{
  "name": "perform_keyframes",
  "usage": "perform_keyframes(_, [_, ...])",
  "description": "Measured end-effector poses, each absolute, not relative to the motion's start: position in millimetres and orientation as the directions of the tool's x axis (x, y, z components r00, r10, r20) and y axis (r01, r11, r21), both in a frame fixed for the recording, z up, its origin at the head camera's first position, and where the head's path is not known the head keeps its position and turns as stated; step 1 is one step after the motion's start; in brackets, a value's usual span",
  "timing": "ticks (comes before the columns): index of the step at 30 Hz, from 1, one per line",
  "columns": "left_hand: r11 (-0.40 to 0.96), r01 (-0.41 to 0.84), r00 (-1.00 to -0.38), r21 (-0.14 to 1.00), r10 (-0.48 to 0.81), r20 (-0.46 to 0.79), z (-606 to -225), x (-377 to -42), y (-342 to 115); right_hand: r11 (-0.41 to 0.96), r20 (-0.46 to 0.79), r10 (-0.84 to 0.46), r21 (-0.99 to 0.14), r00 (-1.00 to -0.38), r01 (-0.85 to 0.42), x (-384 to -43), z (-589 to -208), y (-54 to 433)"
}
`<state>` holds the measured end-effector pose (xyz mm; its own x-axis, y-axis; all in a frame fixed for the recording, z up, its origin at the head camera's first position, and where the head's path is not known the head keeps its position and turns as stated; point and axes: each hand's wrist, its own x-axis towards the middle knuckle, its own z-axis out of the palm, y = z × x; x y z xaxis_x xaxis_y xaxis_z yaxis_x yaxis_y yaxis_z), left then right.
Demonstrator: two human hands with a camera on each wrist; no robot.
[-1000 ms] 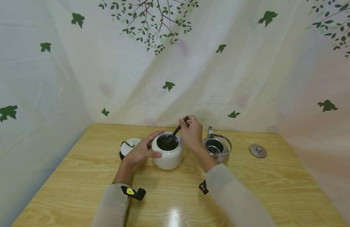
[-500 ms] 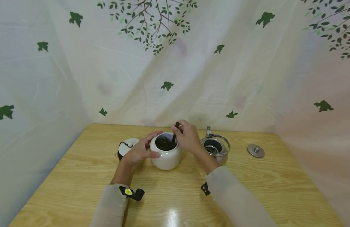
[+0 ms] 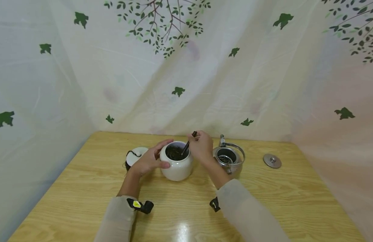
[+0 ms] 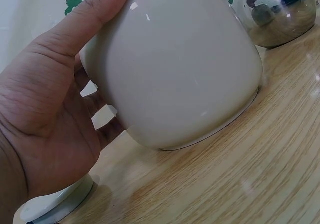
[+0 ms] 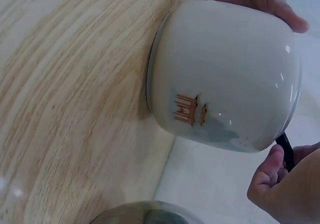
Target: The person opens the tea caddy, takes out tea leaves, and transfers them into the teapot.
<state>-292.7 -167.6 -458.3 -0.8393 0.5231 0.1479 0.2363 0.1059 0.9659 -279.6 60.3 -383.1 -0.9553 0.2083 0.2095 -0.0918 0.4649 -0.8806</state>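
A white ceramic jar (image 3: 177, 171) with dark tea leaves (image 3: 175, 153) inside stands upright on the table. My left hand (image 3: 150, 160) wraps round its left side, thumb in front and the other fingers behind, as the left wrist view also shows. Above the jar's right rim my right hand (image 3: 201, 146) pinches the handle of a dark spoon (image 3: 186, 147); the spoon slants down into the jar, its bowl mostly hidden there. In the right wrist view the jar (image 5: 225, 74) bears a small painted building, and the spoon's handle (image 5: 286, 151) shows between the fingers.
Right of the jar stands a shiny metal teapot (image 3: 234, 168), uncovered, its hoop handle raised, with dark leaves in its strainer. Its metal lid (image 3: 272, 161) lies farther right. The white jar lid (image 3: 136, 155) with a black cord lies behind my left hand. A printed curtain (image 3: 204, 84) borders the table.
The spoon dipped from the jar's mouth to a steep stance among the leaves, then tilted back to the right. My right hand came down slightly with it. My left hand stayed on the jar.
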Motion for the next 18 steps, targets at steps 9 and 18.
perform_keyframes(9, [0.094,0.243,-0.831,0.965,0.533,0.158,-461,-295,-167,0.351,0.218,0.268,-0.929,-0.938,-0.116,-283,-385,69])
perform_keyframes(18, [0.102,0.237,-0.832,0.966,0.534,0.148,-460,-295,-169,0.387,0.417,0.125,-0.856,-0.900,-0.343,-278,-396,61])
